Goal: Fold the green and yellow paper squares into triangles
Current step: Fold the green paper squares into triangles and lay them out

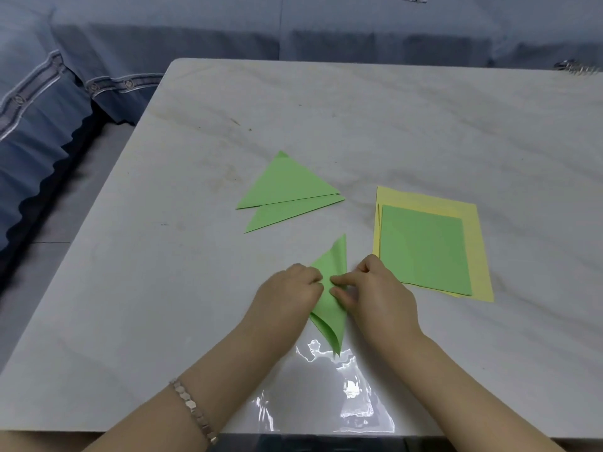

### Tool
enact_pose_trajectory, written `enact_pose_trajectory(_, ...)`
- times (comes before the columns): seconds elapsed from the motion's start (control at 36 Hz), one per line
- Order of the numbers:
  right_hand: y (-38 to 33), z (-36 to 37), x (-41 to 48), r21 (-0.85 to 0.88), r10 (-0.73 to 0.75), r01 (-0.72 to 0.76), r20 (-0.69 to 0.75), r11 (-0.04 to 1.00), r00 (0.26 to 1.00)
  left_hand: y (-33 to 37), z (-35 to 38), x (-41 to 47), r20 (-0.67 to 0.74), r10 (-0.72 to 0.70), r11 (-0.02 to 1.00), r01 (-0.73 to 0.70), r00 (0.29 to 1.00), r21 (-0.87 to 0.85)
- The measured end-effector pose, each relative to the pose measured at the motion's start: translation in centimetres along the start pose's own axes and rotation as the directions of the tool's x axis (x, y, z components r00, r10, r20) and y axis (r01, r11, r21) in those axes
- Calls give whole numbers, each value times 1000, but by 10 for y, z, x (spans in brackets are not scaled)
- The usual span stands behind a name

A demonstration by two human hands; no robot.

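Noted a pale marbled counter (424, 125) carrying, at right, a stack of yellow paper squares (475, 243) with an unfolded green paper square (424, 249) flat on top. Found two folded green triangles (287, 184) overlapping at mid-counter, left of the stack and apart from it. Logged a third green sheet (329, 316), partly folded and narrow, near the front edge, pinched at its left side by the curled fingers of the left hand (287, 291) and at its right by thumb and forefinger of the right hand (378, 288).

Two folded green paper triangles (287, 187) lay overlapped on the worktop (163, 288). Nearer, a partly folded green paper piece (329, 321) bulged upward. Rightward, a flat green paper square (424, 249) rested on yellow paper sheets (473, 243).
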State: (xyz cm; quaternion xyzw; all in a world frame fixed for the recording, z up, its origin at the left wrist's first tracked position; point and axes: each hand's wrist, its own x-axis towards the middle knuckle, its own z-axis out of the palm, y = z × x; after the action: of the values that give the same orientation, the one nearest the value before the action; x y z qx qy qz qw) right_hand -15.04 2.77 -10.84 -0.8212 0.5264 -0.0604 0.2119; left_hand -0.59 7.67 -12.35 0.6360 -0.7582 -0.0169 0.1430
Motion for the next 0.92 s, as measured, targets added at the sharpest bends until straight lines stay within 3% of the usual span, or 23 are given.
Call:
enact_pose_trajectory(0.06, 0, 1, -2, 9, -14, 14, -13, 1000, 1000, 4, 5, -5, 33, -42, 999, 43, 999, -14)
enact_pose_trajectory(0.19, 2, 11, -9, 6, -69, 71, -124, 997, 990, 15, 17, -11, -67, -78, 996, 80, 995, 28)
enact_pose_trajectory(0.53, 17, 26, -20, -130, -292, 263, -330, 956, 898, 18, 30, -24, -130, -95, 995, 99, 987, 28)
enact_pose_trajectory(0.67, 28, 26, -28, -239, -431, 368, -331, 899, 839, 15, 28, -23, -167, -55, 995, 69, 984, 78)
enact_pose_trajectory(0.92, 22, 31, -30, -264, -448, 375, -318, 888, 836, 11, 22, -20, -187, -43, 998, 52, 981, 41)
